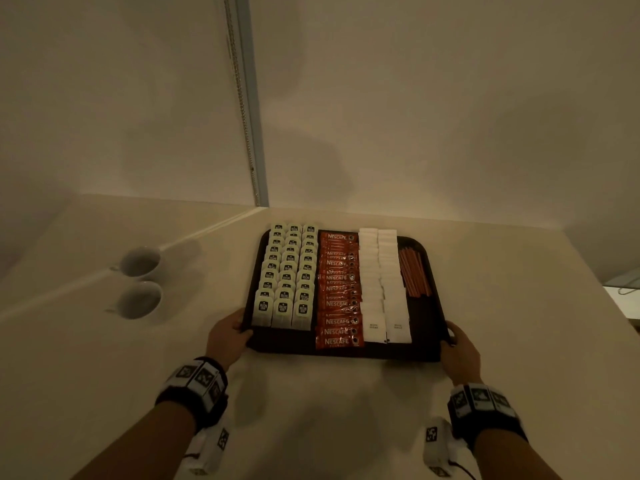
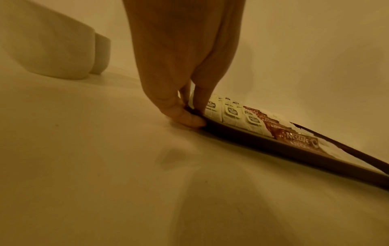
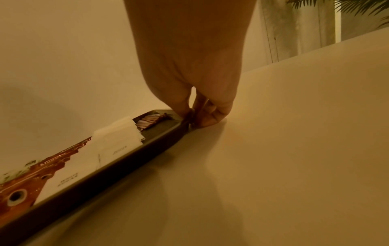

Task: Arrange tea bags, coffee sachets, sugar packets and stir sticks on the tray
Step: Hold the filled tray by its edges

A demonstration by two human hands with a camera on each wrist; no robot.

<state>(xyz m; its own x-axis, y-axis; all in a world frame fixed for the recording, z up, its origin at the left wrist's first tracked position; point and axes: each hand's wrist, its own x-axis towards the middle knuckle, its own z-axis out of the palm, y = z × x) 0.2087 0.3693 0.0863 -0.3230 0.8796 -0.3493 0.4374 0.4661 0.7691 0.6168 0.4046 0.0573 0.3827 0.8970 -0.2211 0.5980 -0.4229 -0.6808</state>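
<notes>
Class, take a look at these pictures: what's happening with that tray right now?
A person grips a dark tray at its two near corners, the left hand on one and the right hand on the other. The tray sits on a pale counter and is already laid out in columns: tea bags, red coffee sachets, white sugar packets and stir sticks. Two white cups stand off to the left.

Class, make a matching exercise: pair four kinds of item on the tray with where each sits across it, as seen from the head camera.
Items:
1. tea bags
2. coffee sachets
3. sugar packets
4. stir sticks

Places:
A. far right
B. far left
C. right of centre
D. left of centre

Pairs: 1-B, 2-D, 3-C, 4-A
</notes>
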